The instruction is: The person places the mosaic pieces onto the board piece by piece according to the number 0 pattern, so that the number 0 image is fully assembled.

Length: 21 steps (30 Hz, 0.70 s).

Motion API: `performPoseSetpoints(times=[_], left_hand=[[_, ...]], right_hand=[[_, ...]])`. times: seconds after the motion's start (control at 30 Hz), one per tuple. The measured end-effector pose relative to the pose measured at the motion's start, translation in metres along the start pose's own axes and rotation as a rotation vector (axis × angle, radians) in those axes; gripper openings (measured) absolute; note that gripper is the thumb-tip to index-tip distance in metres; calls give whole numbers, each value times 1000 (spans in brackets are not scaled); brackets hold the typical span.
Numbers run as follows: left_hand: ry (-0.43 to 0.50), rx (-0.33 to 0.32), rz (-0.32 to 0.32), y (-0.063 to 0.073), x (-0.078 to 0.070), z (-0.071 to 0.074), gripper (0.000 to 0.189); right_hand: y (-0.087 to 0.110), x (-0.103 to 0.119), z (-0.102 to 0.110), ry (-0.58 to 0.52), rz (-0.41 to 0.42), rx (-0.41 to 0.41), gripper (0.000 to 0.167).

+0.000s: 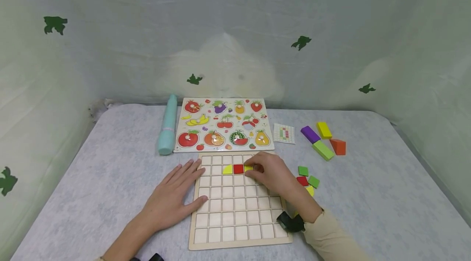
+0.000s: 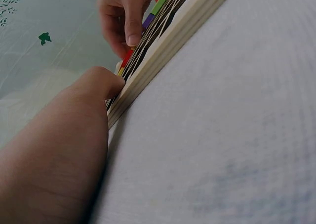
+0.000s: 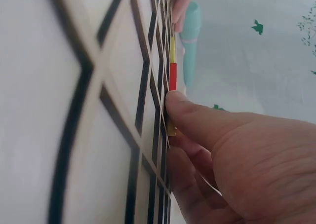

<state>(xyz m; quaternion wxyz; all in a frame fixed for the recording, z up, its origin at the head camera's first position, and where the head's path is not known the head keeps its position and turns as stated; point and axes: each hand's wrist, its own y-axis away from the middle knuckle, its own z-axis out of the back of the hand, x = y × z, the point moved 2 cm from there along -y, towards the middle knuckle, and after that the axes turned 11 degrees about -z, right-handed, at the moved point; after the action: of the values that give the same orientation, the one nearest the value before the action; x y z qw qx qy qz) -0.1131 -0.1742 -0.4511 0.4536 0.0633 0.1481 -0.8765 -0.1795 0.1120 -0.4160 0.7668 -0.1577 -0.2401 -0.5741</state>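
While the left hand lies flat with its fingers extended and its thumb held wide of them, their tips resting on the left rim of the wooden grid board, the right hand is curled narrow, pinching a yellow piece between thumb and fingers. That piece sits at the second row from the board's far edge, just to the right of a red square; the fingers cover much of it, so I cannot tell its full outline, its long axis or which way it points. Left of the red square lies a yellow quarter-circle, its curved side facing the far left and its straight sides toward the right and the near edge. Together the three pieces form a line running left to right, parallel to the far edge. The red square's sides follow the grid lines.
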Motion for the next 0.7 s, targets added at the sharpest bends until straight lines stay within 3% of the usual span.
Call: performPoseSetpoints(times=[0.37, 0.7], left_hand=[[2, -1, 13, 0, -1, 2, 79], [7, -2, 5, 0, -1, 1, 79]], right_hand=[[1, 1, 1, -4, 6, -8, 28], [6, -9, 37, -5, 0, -47, 29]])
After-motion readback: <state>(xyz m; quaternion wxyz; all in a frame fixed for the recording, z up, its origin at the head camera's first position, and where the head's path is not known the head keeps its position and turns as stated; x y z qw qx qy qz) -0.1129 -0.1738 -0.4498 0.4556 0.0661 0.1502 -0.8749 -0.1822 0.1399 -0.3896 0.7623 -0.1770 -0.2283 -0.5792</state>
